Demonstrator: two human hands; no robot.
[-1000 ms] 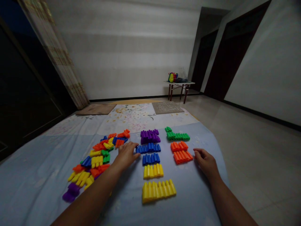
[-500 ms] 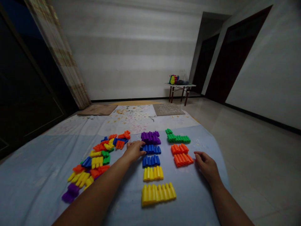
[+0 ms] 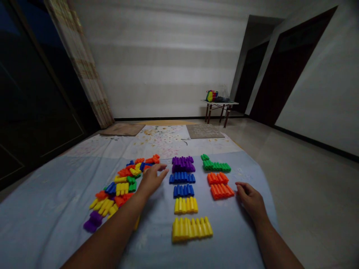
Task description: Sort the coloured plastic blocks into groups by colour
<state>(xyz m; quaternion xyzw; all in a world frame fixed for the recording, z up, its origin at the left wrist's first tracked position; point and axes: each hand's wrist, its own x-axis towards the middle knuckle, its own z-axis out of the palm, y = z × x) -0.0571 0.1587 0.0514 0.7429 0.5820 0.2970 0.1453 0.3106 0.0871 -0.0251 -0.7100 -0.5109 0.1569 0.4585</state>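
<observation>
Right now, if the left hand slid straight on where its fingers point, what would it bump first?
The left hand would probably meet the purple blocks beyond the blue rows, but its height is unclear.

The blue cloth looks like soft, matt fabric to me, lightly creased. The yellow pieces and orange pieces on it seem to be smooth plastic, with a gentle sheen along their rounded ridges. Beyond the blue cloth, the brown mat looks matt, and the wall flat and dull. Right of the blue cloth, the floor is smooth and faintly glossy; left of it, the curtain hangs as folded fabric.
</observation>
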